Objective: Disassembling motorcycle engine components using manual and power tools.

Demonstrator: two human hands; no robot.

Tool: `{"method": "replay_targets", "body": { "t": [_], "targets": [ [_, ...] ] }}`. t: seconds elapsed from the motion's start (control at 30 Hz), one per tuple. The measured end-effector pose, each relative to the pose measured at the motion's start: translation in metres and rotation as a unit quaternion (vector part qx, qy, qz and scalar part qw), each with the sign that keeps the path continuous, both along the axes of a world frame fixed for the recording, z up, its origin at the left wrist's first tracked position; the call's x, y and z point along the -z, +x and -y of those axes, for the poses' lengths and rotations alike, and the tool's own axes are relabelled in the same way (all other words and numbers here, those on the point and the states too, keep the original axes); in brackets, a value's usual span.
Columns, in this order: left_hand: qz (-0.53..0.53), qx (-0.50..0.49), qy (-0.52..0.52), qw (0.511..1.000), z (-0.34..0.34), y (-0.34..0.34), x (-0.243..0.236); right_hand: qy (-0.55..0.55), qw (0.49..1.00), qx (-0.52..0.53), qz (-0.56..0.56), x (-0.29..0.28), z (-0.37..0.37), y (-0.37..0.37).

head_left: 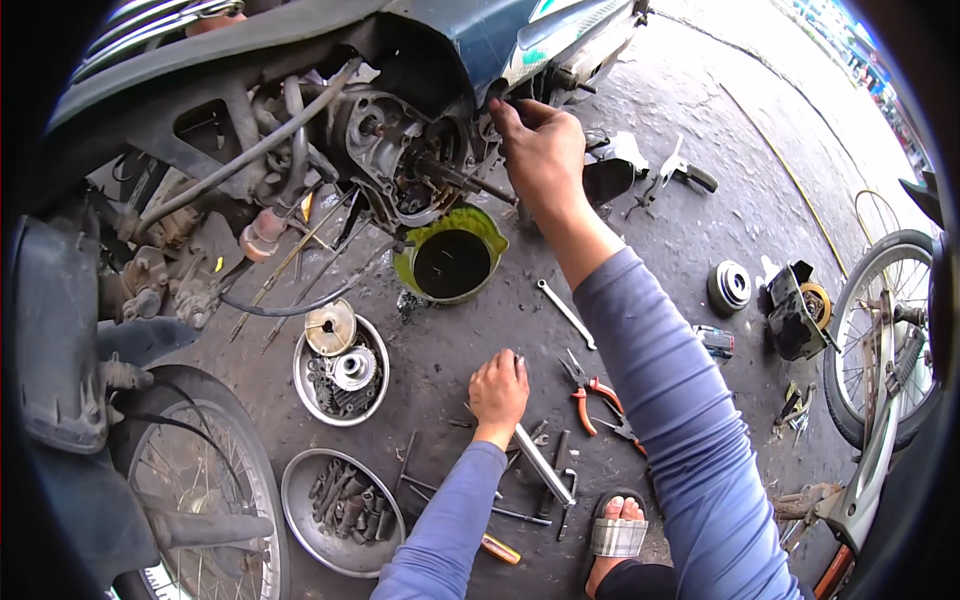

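My right hand (545, 155) reaches up to the motorcycle's blue body panel (480, 45), fingers closed at its lower edge; whatever they grip is hidden. To its left is the opened engine case (375, 150), with a bare shaft (465, 180) sticking out. My left hand (497, 395) is low over the ground, its fingers curled. Beside its wrist slants a chrome tool handle (545, 465); I cannot tell whether the hand holds anything. Beneath the engine sits a yellow-green basin (405, 265) with dark liquid in it.
Left of my left hand are a bowl of engine parts (301, 385) and a bowl of sockets (300, 505). A combination wrench (566, 314), orange-handled pliers (583, 410) and a screwdriver (500, 549) lie around. Rightward are a round metal part (733, 287), a black box (795, 325) and a wheel (845, 340).
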State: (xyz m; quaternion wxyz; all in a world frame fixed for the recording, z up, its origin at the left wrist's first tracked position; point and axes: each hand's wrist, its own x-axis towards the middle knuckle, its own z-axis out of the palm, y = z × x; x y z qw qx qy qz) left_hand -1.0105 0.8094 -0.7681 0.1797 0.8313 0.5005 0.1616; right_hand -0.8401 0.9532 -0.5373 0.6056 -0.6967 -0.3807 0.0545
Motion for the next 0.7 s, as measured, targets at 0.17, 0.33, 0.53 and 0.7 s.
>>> {"method": "replay_targets", "body": {
  "t": [0.17,0.33,0.53,0.7],
  "targets": [
    [0.003,0.01,0.018,1.0,0.0,0.002,0.0,0.073,0.997,0.02,-0.019,0.011,-0.016,-0.014],
    [-0.014,0.016,0.035,0.999,0.001,0.004,-0.002,0.13,0.991,-0.021,0.021,0.016,-0.021,-0.012],
    [-0.025,0.015,0.037,0.999,0.001,0.003,0.0,0.091,0.992,0.014,0.087,0.017,-0.023,-0.012],
    [-0.046,0.008,0.015,0.999,0.001,0.004,0.0,0.075,0.991,0.038,0.106,0.016,-0.021,-0.013]
  ]
}}
